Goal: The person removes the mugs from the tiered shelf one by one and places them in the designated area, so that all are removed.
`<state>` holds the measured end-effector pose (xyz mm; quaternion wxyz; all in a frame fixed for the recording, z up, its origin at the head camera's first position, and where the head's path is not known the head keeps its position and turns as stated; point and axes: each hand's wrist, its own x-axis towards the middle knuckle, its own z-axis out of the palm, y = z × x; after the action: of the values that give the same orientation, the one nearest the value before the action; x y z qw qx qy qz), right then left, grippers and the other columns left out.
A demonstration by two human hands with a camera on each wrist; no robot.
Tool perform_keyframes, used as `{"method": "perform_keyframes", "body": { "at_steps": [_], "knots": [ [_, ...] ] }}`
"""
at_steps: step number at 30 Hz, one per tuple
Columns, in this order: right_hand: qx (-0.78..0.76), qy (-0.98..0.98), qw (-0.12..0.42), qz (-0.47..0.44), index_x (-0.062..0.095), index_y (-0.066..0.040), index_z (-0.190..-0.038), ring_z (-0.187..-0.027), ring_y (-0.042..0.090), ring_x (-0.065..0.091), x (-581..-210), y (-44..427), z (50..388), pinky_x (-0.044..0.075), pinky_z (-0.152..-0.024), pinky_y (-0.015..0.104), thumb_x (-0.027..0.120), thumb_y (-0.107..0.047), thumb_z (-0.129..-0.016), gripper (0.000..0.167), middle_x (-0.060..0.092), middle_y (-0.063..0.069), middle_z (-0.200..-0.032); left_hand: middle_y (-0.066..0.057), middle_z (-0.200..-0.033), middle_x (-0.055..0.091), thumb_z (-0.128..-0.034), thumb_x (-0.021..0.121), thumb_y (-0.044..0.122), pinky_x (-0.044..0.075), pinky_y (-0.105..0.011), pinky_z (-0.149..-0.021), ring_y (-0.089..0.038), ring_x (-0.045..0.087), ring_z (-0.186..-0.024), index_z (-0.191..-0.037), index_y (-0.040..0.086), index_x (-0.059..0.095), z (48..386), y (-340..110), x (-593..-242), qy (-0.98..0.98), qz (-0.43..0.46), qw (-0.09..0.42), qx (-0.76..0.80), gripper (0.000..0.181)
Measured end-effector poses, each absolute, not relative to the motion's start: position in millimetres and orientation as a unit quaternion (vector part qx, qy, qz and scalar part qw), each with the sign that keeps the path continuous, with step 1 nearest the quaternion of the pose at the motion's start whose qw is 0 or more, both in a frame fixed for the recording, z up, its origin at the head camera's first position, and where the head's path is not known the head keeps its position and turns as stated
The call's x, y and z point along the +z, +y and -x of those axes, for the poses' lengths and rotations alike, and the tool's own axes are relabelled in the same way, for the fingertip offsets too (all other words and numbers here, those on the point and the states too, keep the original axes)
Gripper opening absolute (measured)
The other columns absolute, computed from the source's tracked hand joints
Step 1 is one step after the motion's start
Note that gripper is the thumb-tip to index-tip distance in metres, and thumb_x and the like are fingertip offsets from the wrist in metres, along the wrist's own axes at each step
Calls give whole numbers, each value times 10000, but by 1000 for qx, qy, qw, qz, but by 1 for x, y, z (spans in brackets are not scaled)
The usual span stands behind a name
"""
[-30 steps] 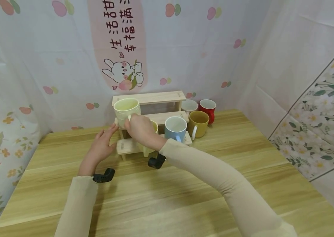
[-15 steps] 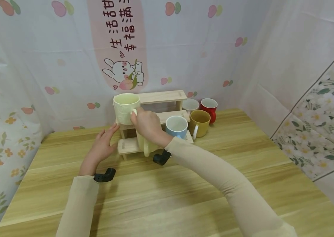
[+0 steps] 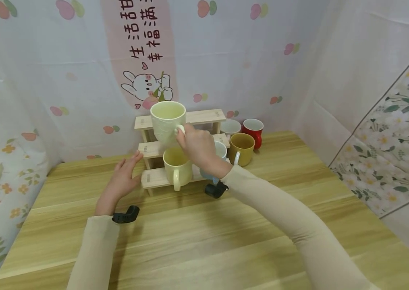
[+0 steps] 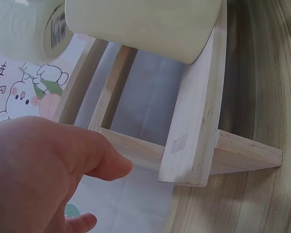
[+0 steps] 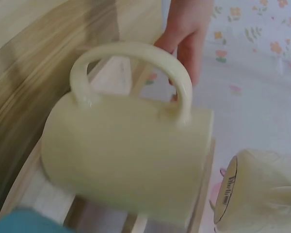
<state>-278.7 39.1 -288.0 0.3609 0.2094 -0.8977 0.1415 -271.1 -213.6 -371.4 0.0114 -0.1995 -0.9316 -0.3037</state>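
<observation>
A pale green mug [image 3: 168, 123] with a raised pattern is held by its handle in my right hand [image 3: 200, 147], raised above the middle tier of a three-tier wooden rack [image 3: 153, 177]. My left hand [image 3: 122, 183] touches the rack's left end with fingertips, its fingers fairly straight; the left wrist view shows its thumb near the wood. On the lowest tier stands a yellow mug [image 3: 177, 167], handle toward me. To its right is a light blue mug [image 3: 209, 174], partly hidden behind my right hand. In the right wrist view the held mug [image 5: 259, 191] shows its labelled underside.
Right of the rack, a mustard mug [image 3: 242, 149] with a white handle, a red mug [image 3: 253, 131] and a whitish mug [image 3: 231, 127] stand on the wooden table [image 3: 189, 241]. A patterned curtain [image 3: 92, 80] hangs behind the rack.
The right hand has lifted the pale green mug off the left part of the middle tier and carried it up and to the right. The left hand stays at the rack's left end.
</observation>
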Motion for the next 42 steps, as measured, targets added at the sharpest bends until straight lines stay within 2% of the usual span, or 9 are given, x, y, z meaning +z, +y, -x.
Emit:
{"method": "perform_keyframes", "body": {
  "at_steps": [4, 10, 18, 27, 33, 42],
  "knots": [
    [144, -891, 380, -200, 513, -38, -711, -410, 175, 395, -285, 58, 276, 350, -367, 319, 520, -208, -946, 290, 360, -5, -480, -218, -1570, 171, -866, 531, -20, 39, -599, -1149, -473, 167, -1407, -1482, -31, 262, 273, -211, -370, -931, 213, 16, -298, 672],
    [151, -902, 363, -177, 514, -27, -724, -418, 192, 375, -285, 82, 270, 285, -387, 297, 514, -220, -958, 303, 335, -2, -495, -228, -1569, 157, -855, 531, -29, 32, -585, -1154, -477, 181, -1404, -1482, -41, 250, 273, -214, -373, -930, 214, 14, -298, 687],
    [148, -903, 375, -150, 490, -16, -710, -408, 226, 376, -289, 114, 266, 225, -403, 263, 499, -201, -946, 300, 322, 19, -481, -186, -1595, 85, -870, 515, -38, 10, -643, -1129, -532, 6, -1405, -1505, -4, 213, 270, -216, -372, -927, 198, -15, -319, 704],
    [138, -882, 429, -138, 492, 4, -684, -399, 234, 360, -292, 151, 264, 332, -368, 377, 503, -172, -934, 306, 373, 63, -468, -190, -1593, 72, -867, 502, -38, 4, -655, -1123, -542, -5, -1400, -1510, -3, 194, 271, -217, -372, -922, 201, -15, -330, 715],
    [133, -887, 426, -122, 450, -9, -646, -388, 248, 365, -301, 174, 266, 317, -365, 392, 492, -171, -934, 333, 339, 42, -466, -210, -1586, 83, -868, 505, -34, -3, -649, -1124, -550, 5, -1395, -1502, -20, 203, 270, -218, -371, -922, 207, -11, -327, 703],
    [140, -883, 437, -94, 486, 29, -686, -386, 322, 437, -312, 210, 262, 367, -363, 461, 511, -164, -918, 302, 445, 136, -467, -216, -1585, 84, -861, 505, -45, 16, -656, -1118, -559, 27, -1388, -1503, -21, 201, 268, -215, -368, -925, 204, -15, -319, 711]
  ]
}}
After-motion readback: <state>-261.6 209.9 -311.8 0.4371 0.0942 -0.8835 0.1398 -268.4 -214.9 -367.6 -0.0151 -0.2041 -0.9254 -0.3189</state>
